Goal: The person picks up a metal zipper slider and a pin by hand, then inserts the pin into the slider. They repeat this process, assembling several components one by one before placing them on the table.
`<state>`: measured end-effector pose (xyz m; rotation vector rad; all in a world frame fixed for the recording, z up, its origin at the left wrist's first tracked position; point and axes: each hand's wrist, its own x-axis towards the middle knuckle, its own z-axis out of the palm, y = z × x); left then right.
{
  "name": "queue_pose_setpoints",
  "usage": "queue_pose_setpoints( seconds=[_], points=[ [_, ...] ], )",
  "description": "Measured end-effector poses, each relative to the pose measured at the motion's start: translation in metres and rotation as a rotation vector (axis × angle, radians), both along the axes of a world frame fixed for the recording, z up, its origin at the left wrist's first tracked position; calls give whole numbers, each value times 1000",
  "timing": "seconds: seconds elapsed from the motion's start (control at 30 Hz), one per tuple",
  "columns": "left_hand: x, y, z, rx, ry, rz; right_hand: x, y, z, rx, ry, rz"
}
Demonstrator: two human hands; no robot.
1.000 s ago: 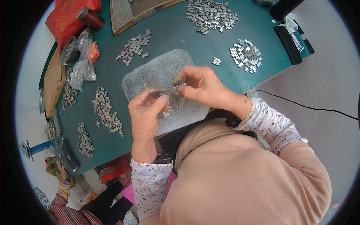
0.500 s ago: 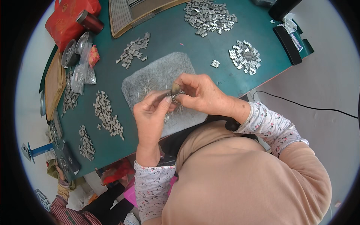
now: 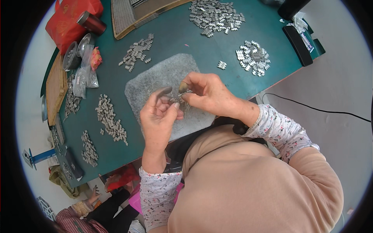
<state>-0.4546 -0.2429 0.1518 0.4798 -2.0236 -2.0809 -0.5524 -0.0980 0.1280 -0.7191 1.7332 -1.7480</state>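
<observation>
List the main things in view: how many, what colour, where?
table: one, green, across top
mat: one, grey, on table
thin pins: many, pale, on mat
small metal piece: one, grey, between fingertips
notched pieces: several piles, silver, around mat
block: one, silver, beside right pile
bag: one, red, top left
tumbler: one, dark red, beside bag
bowls: two, greyish, below tumbler
plastic bags: at least two, clear, near bowls
tray: one, brown, top
case: one, black, table's right
co-worker: one, striped top, lower left
left fingers: several, greyed, over mat
right fingers: several, one yellowish tip, over mat
</observation>
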Motion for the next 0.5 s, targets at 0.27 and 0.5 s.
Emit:
queue_pose_setpoints(
  seconds=[0.27,0.5],
  points=[
    [3,-5,-5,35,-49,-34,3,-4,-4,-37,-2,18],
    [7,-6,-9,44,-44,-40,7,-4,0,-18,204,-48]
  ],
)
